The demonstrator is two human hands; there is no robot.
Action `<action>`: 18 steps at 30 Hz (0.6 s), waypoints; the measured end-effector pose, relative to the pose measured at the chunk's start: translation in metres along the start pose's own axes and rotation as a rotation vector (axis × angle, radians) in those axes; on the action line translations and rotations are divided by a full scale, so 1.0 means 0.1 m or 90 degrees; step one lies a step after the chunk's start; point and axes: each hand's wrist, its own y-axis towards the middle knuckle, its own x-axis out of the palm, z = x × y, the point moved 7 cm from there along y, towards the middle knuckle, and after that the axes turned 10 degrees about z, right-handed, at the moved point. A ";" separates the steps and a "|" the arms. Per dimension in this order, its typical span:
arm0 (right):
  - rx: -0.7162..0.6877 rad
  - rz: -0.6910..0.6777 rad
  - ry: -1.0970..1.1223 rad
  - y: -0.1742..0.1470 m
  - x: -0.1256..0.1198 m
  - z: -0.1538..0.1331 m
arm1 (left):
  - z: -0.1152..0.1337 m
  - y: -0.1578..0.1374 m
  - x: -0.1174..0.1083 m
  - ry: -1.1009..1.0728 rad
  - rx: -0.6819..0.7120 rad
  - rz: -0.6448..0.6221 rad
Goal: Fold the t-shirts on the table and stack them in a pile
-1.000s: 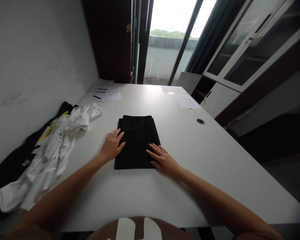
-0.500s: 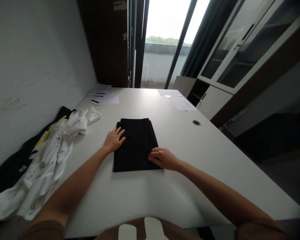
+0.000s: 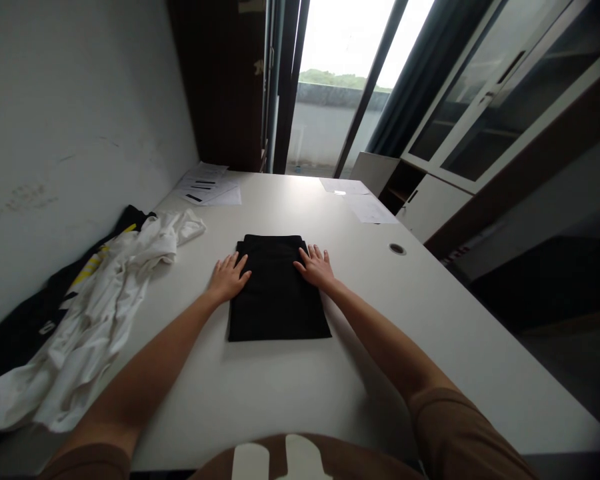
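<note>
Folded black garment lies flat on the white worktop, squarely in front of the person and to the right of a loose heap of clothing. The folding of this piece looks well advanced: the cloth forms a compact rectangle with a straight near edge and a mostly smooth top face. At the far left corner a lower layer juts slightly past the upper one, so the stack is not perfectly even there. By contrast, the crumpled white garment lies unfolded along the wall side, over a black garment with yellow markings that is equally loose.

Both arms reach forward from the near side, converging on the cloth. The left hand is open, palm down, with fingers spread over the left border and the thumb lying on the fabric. The right hand is open too, set at the far part of the right border; its thumb points inward over the cloth, while the outer fingers extend beyond the edge, above or on the worktop; which of these cannot be told. Neither hand pinches or grips anything.
</note>
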 end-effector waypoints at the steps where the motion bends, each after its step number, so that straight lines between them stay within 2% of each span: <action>1: -0.033 0.009 0.010 0.04 0.00 -0.06 | 0.00 0.00 0.00 -0.002 -0.001 0.002; 3: -0.132 0.012 0.050 0.10 0.02 -0.23 | 0.00 -0.01 -0.02 -0.001 -0.010 0.008; 5: -0.172 -0.018 0.083 0.17 0.10 -0.30 | -0.02 -0.02 -0.04 0.006 -0.030 0.016; 6: -0.146 -0.035 0.087 0.23 0.14 -0.25 | -0.03 -0.02 -0.05 0.011 -0.043 0.018; 8: -0.021 -0.046 0.074 0.37 0.22 -0.03 | -0.04 -0.03 -0.06 0.018 -0.058 0.019; 10: 0.103 -0.025 0.051 0.46 0.23 0.18 | -0.03 -0.03 -0.07 0.017 -0.056 0.020; 11: 0.130 -0.007 0.041 0.48 0.23 0.22 | -0.03 -0.03 -0.07 0.015 -0.051 0.022; 12: 0.126 0.012 0.035 0.50 0.22 0.21 | -0.02 -0.03 -0.07 0.014 -0.047 0.024; 16: -0.031 0.044 0.050 0.44 0.24 -0.07 | -0.01 -0.03 -0.07 0.010 -0.041 0.026; 18: -0.006 0.019 0.058 0.41 0.30 -0.03 | -0.01 -0.03 -0.07 0.008 -0.042 0.025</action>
